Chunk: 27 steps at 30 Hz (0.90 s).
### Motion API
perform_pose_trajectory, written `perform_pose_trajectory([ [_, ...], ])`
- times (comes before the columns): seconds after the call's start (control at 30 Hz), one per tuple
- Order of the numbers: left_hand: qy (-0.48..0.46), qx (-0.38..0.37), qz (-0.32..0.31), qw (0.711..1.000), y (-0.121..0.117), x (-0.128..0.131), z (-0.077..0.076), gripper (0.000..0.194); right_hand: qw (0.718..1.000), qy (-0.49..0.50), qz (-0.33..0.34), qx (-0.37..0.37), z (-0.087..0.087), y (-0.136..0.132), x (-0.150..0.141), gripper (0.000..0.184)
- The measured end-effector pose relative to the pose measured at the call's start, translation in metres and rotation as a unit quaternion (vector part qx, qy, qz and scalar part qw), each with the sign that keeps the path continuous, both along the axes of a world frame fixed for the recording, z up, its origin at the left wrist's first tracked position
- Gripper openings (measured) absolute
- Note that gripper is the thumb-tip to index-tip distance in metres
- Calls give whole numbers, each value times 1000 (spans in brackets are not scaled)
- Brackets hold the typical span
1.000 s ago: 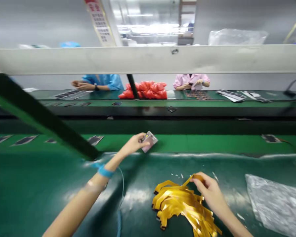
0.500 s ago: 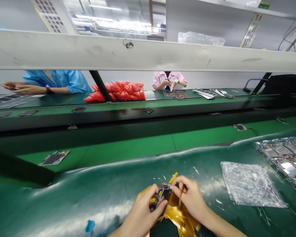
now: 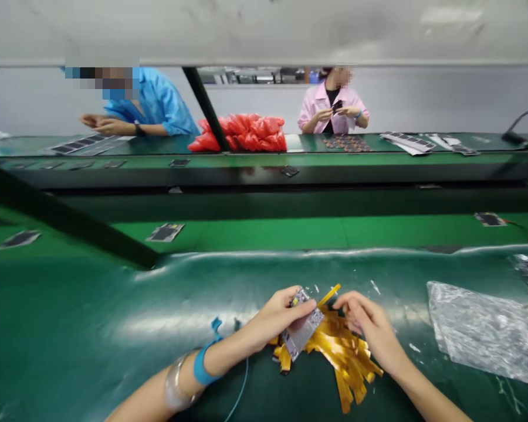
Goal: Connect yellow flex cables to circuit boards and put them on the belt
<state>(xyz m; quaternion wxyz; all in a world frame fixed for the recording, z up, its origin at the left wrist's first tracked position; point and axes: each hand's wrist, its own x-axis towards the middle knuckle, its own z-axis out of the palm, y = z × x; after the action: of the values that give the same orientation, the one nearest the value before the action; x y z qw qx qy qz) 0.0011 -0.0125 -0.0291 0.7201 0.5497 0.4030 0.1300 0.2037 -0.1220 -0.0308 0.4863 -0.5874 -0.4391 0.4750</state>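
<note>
My left hand [image 3: 286, 313] grips a phone circuit board [image 3: 303, 334], thumb across its upper face and fingers round the far edge. The board is tilted, with a flat grey area in the middle and small components at its ends. Below it lies a heap of shiny amber tape strips [image 3: 341, 346]. One narrow amber strip [image 3: 330, 295] sticks up from the heap, beside the board. To the right of that strip, my right hand [image 3: 363, 316] hovers with loosely curled, parted fingers and nothing visible in them. A blue wrist strap [image 3: 206, 363] circles my left wrist.
A clear plastic bag [image 3: 479, 328] lies at the right. Boards, one of them [image 3: 165, 232], rest on the green belt [image 3: 273, 234] ahead. A dark post [image 3: 92, 225] slants in at left. Two people sit across the line, near red bags [image 3: 255, 133].
My right hand has drawn away from the board. My left hand has turned the board so its grey face shows. The camera view has tilted down and shifted left.
</note>
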Motion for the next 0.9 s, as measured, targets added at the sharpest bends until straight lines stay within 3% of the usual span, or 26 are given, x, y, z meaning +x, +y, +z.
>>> perform_pose_trajectory([
  [0.17,12,43,-36,998,-1,-1,7,42,997,11,-39,-70,-2,0,-3,48],
  [0.43,56,151,-99,982,-10,-4,2,35,991,77,-72,-78,-3,-3,-14,46],
  [0.9,60,150,-101,982,-14,-7,2,32,995,-3,-66,-71,-3,-5,-13,44],
])
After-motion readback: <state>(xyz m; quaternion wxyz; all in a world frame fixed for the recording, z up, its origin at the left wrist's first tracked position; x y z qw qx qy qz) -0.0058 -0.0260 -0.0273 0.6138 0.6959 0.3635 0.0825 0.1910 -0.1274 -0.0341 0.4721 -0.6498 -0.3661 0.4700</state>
